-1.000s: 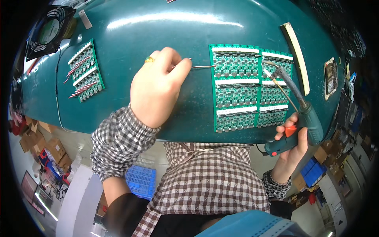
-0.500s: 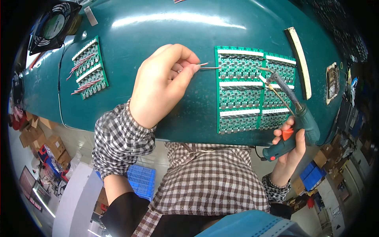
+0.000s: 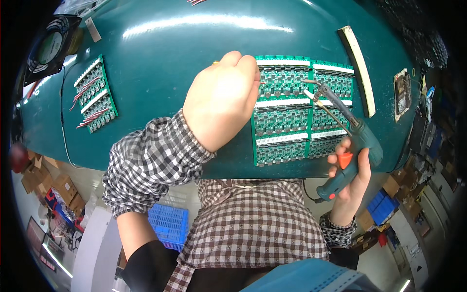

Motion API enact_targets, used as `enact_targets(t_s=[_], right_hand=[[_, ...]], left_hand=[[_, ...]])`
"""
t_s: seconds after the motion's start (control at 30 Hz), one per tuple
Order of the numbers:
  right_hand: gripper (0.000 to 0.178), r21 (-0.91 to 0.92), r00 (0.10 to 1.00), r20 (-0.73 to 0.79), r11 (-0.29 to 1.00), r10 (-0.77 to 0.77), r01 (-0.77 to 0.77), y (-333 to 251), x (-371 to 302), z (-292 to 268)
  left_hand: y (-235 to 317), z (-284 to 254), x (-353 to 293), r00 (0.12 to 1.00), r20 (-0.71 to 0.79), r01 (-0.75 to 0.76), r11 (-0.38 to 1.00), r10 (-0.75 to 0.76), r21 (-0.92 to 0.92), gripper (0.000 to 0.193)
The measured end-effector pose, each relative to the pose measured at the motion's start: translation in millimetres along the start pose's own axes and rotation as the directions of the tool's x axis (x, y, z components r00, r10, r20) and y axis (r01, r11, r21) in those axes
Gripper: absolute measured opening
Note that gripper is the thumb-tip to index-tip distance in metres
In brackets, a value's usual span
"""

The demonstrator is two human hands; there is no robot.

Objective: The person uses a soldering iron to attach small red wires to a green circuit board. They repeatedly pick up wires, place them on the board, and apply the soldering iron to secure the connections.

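My left hand is closed, its fingertips at the upper left edge of a green circuit board panel. Just past the fingers a bit of red wire shows over the board; the back of the hand hides the rest. In my right hand is a dark green soldering gun with a red trigger, gripped by its handle. Its metal tip points left over the upper part of the panel; whether it touches, I cannot tell.
A smaller board with red and white wires lies at left, below a black fan and its cable. A pale curved strip lies right of the panel, with a worn shallow tray beyond. The green table's front edge runs before my apron.
My left hand has moved right with the wire, from beside the panel to its upper left edge, and now covers most of the wire. The soldering gun keeps nearly the same place over the panel.
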State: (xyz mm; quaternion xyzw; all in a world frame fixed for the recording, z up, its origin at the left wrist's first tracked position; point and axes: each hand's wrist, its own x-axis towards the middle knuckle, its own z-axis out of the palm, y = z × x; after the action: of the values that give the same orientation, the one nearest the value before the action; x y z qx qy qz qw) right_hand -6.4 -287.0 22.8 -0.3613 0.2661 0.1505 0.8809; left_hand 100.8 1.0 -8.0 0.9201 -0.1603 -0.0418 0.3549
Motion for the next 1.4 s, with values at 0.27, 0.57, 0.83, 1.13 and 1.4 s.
enact_targets(t_s=[0.27, 0.57, 0.83, 1.13, 1.4], right_hand=[[0.049, 0.030, 0.999, -0.042, 0.999, 0.026, -0.025, 1, 4, 0], [0.046, -0.054, 0.999, -0.017, 0.998, -0.039, 0.038, 1, 2, 2], [0.045, -0.213, 0.992, -0.076, 0.973, -0.103, 0.085, 5, -4, 8], [0.046, -0.502, 0.979, -0.012, 0.848, -0.202, 0.169, 5, -5, 10], [0.047, -0.547, 0.973, -0.010, 0.815, -0.231, 0.188, 5, -4, 16]], left_hand=[[-8, 3, 0, 0.999, 0.005, 0.050, 0.982, -0.050, -0.184, 0.007], [-8, 4, 2, 0.991, 0.018, 0.134, 0.951, -0.134, -0.279, 0.006], [-9, 2, 1, 0.985, 0.052, 0.172, 0.922, -0.164, -0.348, 0.007], [-9, -4, -2, 0.987, -0.001, 0.150, 0.930, -0.160, -0.337, 0.007], [-11, 4, 4, 0.993, 0.014, 0.113, 0.954, -0.113, -0.278, 0.008]])
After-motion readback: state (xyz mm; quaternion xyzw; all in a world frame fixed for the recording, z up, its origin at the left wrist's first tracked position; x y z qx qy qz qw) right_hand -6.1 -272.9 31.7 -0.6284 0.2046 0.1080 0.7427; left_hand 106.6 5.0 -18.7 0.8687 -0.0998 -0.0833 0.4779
